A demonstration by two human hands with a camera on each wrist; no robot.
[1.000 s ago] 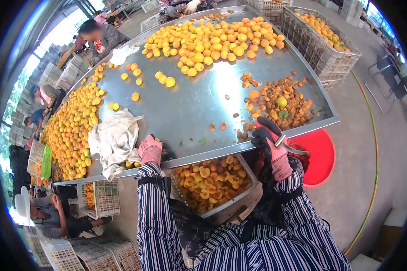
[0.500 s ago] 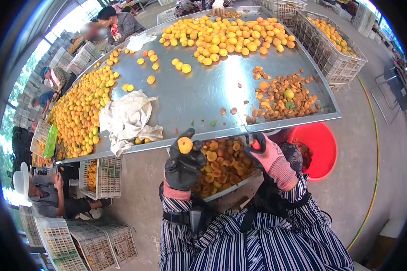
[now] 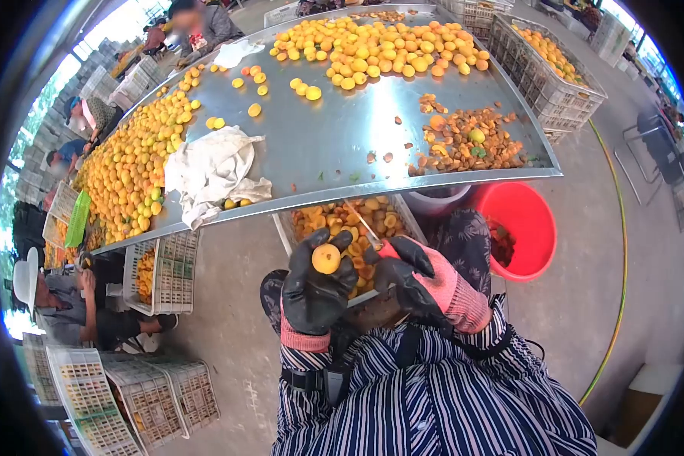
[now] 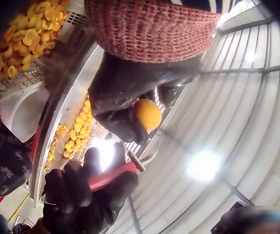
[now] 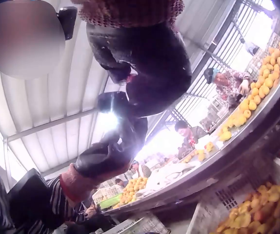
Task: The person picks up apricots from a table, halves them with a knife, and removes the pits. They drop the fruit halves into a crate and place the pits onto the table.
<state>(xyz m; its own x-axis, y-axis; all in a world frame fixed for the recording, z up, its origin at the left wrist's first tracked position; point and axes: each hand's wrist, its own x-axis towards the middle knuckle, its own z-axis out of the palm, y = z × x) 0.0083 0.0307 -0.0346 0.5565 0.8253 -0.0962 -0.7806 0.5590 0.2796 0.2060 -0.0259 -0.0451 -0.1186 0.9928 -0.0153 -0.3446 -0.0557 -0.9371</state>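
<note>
In the head view my left hand, in a black-coated pink glove, pinches a whole apricot at the fingertips. The left wrist view shows this apricot held against the thumb. My right hand, gloved the same way, grips a red-handled knife just to the right of the fruit. Its slim blade points up and left, and the left wrist view shows a curve in it. Both hands are over my lap, in front of a crate of apricot halves partly under the table edge.
A metal table bears whole apricots, a heap of brownish pits and scraps and a white cloth. A red bucket stands at right, with a grey bucket beside it. More crates surround the table.
My left hand has come back from the table edge with an apricot. My right hand has moved from the table edge to my lap, bringing the knife beside the fruit.
</note>
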